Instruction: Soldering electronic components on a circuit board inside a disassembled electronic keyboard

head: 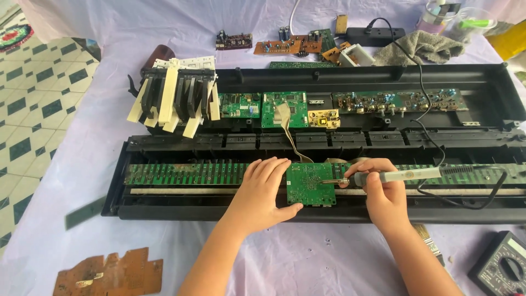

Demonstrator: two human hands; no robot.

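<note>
Tablecloth below: left hand flat beside green board, right fingers gripping soldering iron.

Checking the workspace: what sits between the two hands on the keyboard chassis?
In the head view, a small green board lies between left hand and right hand; the soldering iron tip touches it.

Open cloth near side of keyboard case; blocked left by key stack, right by looping cord, meter.
</note>
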